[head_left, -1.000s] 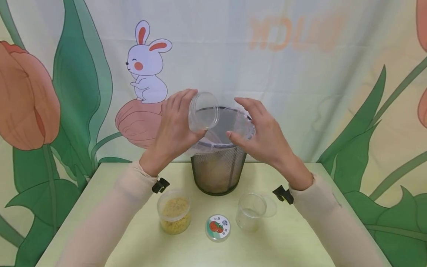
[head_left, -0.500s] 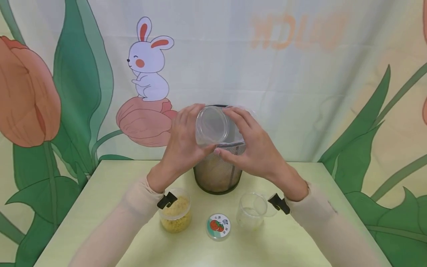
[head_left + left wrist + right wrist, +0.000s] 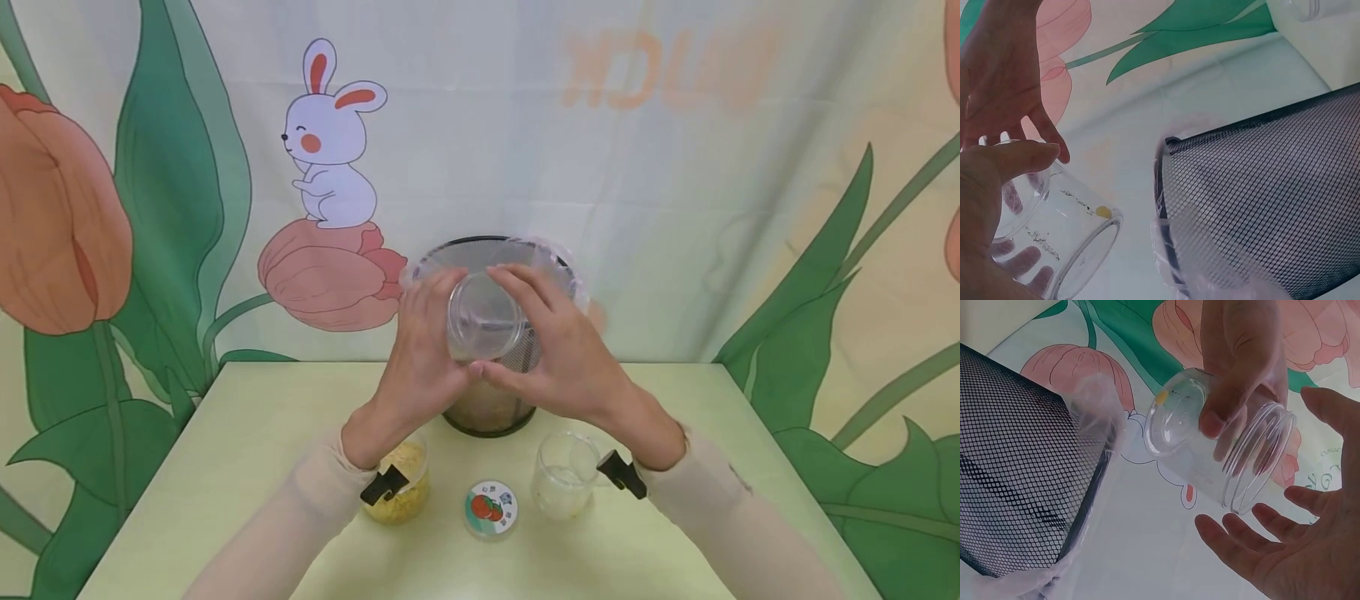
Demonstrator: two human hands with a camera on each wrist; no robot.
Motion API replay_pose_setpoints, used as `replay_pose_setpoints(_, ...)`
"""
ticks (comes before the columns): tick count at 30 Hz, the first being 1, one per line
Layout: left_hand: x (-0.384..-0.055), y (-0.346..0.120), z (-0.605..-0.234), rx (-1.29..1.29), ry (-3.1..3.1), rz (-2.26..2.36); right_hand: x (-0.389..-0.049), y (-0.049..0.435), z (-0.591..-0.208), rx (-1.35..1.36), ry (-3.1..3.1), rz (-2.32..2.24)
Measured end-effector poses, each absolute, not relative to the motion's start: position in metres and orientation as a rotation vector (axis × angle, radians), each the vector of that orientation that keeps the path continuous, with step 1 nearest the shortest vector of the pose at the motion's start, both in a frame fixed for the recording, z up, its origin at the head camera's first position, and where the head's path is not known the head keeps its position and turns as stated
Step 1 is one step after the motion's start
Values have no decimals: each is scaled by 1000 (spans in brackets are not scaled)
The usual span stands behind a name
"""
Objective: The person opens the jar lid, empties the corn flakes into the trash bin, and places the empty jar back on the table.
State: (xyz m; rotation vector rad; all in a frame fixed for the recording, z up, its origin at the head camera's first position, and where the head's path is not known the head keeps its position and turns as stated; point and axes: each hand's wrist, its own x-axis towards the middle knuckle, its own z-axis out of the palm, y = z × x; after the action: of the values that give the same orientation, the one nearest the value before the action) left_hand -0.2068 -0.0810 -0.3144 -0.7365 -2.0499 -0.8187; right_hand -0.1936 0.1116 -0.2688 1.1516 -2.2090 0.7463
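A clear plastic jar (image 3: 486, 317) is held up in front of the bin by my left hand (image 3: 423, 354), with the thumb on one side and the fingers on the other. The jar is tilted, and its threaded mouth faces back toward the head camera. In the right wrist view a small yellow spot shows near the base of the jar (image 3: 1204, 450). My right hand (image 3: 566, 354) is close beside the jar on its right. In the right wrist view its fingers (image 3: 1235, 547) are spread near the threaded rim, and contact is unclear.
Behind the hands stands a black mesh bin (image 3: 487, 421) lined with a clear bag. On the table (image 3: 277, 450) are a tub with yellow crumbly contents (image 3: 411, 504), partly behind the left wrist, a round lid with a tomato picture (image 3: 491, 510), and a clear container (image 3: 562, 483).
My left hand has brought the jar lower, toward the head camera and slightly right. My right hand has moved in from the bin's right side to beside the jar.
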Motion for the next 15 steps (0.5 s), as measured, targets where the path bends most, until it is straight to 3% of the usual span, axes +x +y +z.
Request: replay_pose_setpoints(15, -191, -74, -336, -752, -2072, -866, -187, 107, -281, 1156, -2272, 687)
